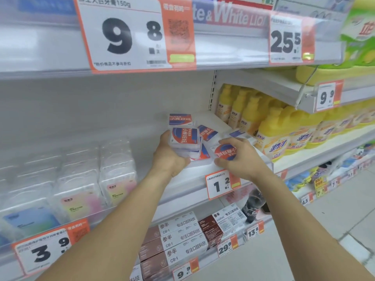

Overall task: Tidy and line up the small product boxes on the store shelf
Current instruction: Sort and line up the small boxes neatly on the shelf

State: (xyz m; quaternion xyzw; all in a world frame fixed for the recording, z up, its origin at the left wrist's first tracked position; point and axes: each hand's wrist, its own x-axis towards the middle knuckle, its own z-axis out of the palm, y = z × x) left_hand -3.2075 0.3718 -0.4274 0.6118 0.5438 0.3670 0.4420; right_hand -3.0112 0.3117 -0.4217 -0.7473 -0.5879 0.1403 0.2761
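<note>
Small clear boxes with red, white and blue labels lie on the white middle shelf (194, 171). My left hand (169, 157) holds a stack of these boxes (185, 138) just above the shelf. My right hand (239, 157) grips a single box (225, 152) beside the stack, near the shelf's front edge. Another box (180, 119) stands upright behind the stack. Two more loose boxes, one (208, 132) tilted and one (239, 134) flat, lie further back to the right.
Clear plastic packs (117, 173) fill the shelf's left part. Yellow detergent bottles (272, 136) stand to the right. Brown and white cartons (178, 246) and a dark bottle (252, 205) sit on the shelf below. Price tags (220, 184) hang on the shelf edges.
</note>
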